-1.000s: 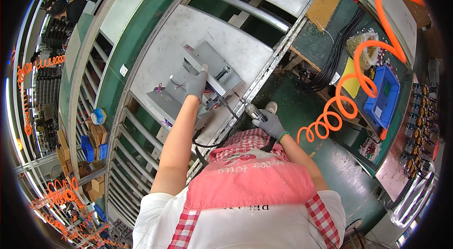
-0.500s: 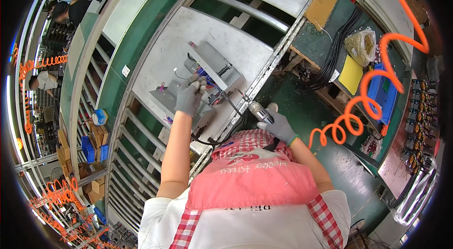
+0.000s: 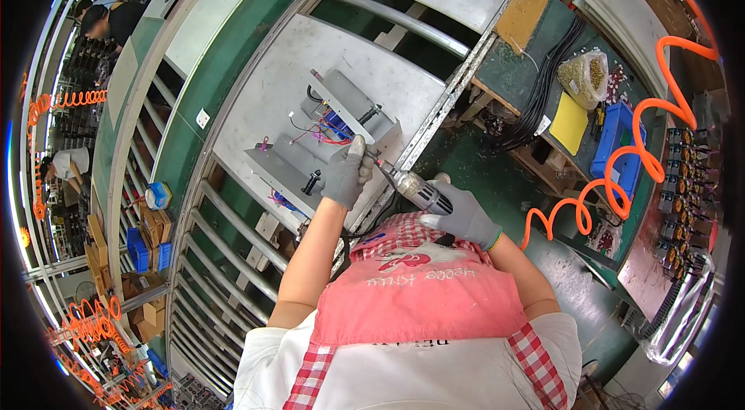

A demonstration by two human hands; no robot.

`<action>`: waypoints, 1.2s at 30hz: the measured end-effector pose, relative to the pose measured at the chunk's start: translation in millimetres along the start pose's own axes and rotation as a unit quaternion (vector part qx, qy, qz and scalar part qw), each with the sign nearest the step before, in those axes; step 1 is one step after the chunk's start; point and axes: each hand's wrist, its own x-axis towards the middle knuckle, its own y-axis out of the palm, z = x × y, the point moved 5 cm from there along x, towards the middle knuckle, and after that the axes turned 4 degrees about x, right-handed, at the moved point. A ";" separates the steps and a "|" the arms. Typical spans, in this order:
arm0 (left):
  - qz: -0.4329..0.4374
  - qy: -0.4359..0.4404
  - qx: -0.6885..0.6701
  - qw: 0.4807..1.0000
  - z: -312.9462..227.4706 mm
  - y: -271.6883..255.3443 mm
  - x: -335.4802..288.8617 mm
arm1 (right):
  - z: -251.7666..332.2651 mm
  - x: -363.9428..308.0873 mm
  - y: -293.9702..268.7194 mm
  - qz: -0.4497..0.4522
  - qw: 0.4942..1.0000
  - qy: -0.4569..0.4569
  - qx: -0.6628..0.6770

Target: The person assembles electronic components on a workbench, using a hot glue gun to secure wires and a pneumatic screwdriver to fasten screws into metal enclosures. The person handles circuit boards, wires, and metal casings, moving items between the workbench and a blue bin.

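My right hand [image 3: 466, 219], in a grey glove, grips a power screwdriver [image 3: 421, 192] whose bit points left toward the other hand. My left hand [image 3: 347, 175], also gloved in grey, is closed with its fingertips pinched at the tip of the bit; whatever they hold is too small to make out. Just beyond it lies a grey metal housing [image 3: 351, 103] with red and blue wires [image 3: 335, 127] and a black fitting inside. A second grey housing [image 3: 283, 169] sits to the left, partly hidden by my left hand.
Both housings lie on a white board [image 3: 279, 60] over a roller conveyor [image 3: 233, 231]. At right, a green workbench [image 3: 497, 60] bears black cables [image 3: 547, 84], a bag of small brass-coloured parts [image 3: 582, 80] and a blue bin [image 3: 618, 150]. An orange coiled hose [image 3: 613, 200] hangs nearby.
My left hand has moved right and toward me, from the wires to the screwdriver tip. The screwdriver has shifted slightly left, and the wires now show.
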 end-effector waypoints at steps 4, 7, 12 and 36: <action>-0.014 0.041 0.016 0.999 -1.7 -3.1 3.4 | -7.0 -1.2 -0.8 -0.038 0.999 -0.013 0.011; -0.052 0.033 0.052 0.997 -1.6 -4.8 0.1 | -3.1 -4.1 -0.8 -0.020 0.998 0.020 0.063; -0.011 0.054 0.076 0.996 -4.9 2.8 -1.2 | -21.2 0.7 2.1 -0.031 0.998 -0.050 -0.030; 0.008 0.271 0.614 0.741 -28.3 14.3 -11.1 | -75.5 23.9 -1.5 -0.065 0.996 0.048 0.021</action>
